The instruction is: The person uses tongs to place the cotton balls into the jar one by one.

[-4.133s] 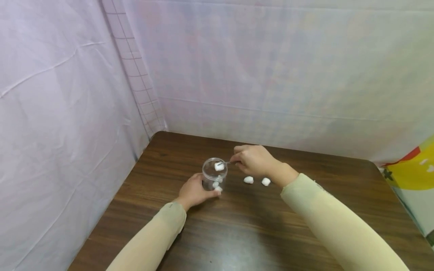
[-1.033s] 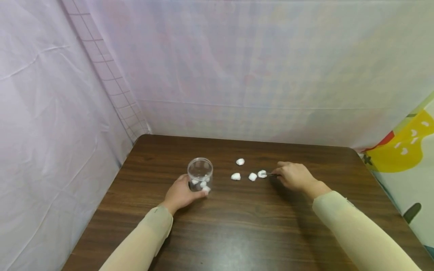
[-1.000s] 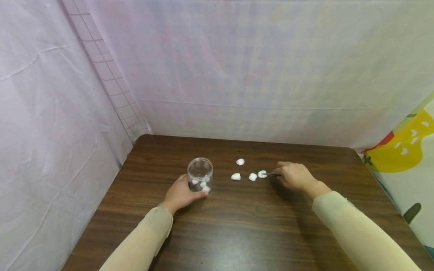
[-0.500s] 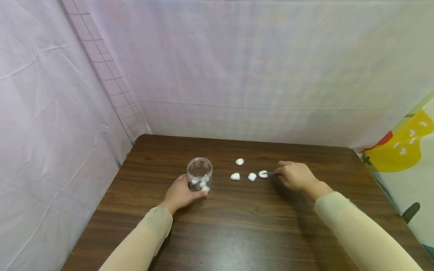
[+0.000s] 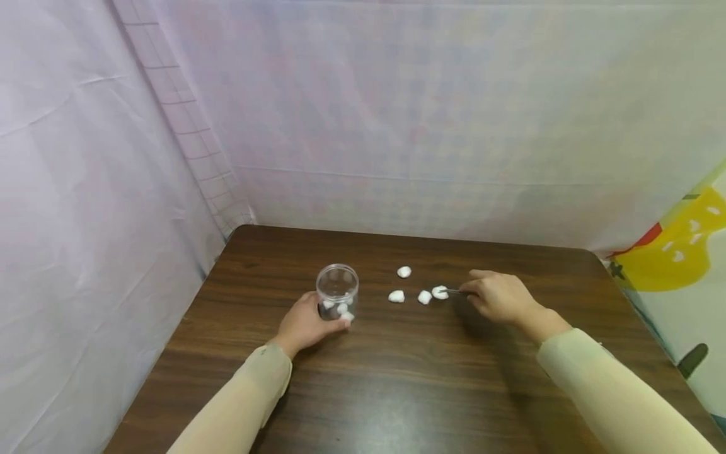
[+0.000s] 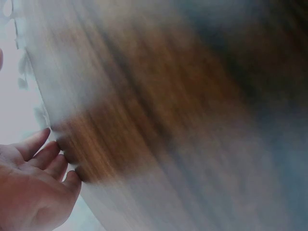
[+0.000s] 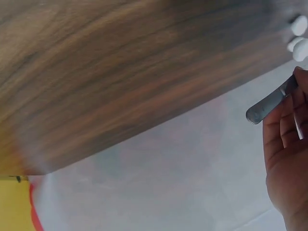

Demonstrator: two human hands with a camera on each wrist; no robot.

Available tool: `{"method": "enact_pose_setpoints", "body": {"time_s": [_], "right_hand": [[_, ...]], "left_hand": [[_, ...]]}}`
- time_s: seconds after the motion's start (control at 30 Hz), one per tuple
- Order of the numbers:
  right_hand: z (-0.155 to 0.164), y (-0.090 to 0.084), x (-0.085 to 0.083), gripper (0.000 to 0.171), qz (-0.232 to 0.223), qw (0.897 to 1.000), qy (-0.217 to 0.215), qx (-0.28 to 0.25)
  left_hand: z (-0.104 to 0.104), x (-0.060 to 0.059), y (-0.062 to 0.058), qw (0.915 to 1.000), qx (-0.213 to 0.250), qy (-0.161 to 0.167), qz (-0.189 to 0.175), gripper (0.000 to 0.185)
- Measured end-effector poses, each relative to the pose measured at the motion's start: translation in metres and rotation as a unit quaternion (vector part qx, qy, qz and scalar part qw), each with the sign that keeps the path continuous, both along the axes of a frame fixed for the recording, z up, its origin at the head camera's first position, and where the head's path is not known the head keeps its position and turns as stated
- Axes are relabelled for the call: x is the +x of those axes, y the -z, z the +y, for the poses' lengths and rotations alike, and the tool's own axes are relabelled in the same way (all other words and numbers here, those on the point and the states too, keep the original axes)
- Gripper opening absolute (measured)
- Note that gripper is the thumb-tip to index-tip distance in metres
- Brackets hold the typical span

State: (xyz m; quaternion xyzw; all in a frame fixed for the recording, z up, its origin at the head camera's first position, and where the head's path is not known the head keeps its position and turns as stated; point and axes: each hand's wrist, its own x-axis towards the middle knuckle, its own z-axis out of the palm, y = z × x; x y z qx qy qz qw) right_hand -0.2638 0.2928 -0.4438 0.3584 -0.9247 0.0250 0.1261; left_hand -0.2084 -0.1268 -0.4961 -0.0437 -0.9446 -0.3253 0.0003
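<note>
A clear plastic jar with several white cotton balls inside stands upright on the wooden table, its mouth uncovered. My left hand holds it from the left, the thumb across its front; the left wrist view shows the hand at the edge, but the jar is hard to make out. To the right, my right hand pinches metal tweezers, whose tips touch the rightmost cotton ball. Beside that one lie another cotton ball, one farther left and one behind.
The brown table has rounded far corners. A pale hanging cloth closes off its back, and a white cloth hangs along the left. Past the right edge is a surface with a yellow printed shape.
About four seconds ago the tweezers held a cotton ball over the jar; my right hand has since moved right to the table's cotton balls. During the last second little has moved.
</note>
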Motion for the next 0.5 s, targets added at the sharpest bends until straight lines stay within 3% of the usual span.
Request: {"method": "enact_pose_setpoints", "body": {"time_s": [0.27, 0.5], "right_hand": [[-0.023, -0.014, 0.007, 0.019, 0.015, 0.999, -0.031, -0.012], [-0.044, -0.024, 0.003, 0.017, 0.049, 0.996, -0.073, -0.033]], "left_hand": [[0.000, -0.002, 0.004, 1.0000, -0.008, -0.005, 0.003, 0.090], [0.000, -0.003, 0.005, 0.9999, -0.011, 0.002, 0.008, 0.089]]}}
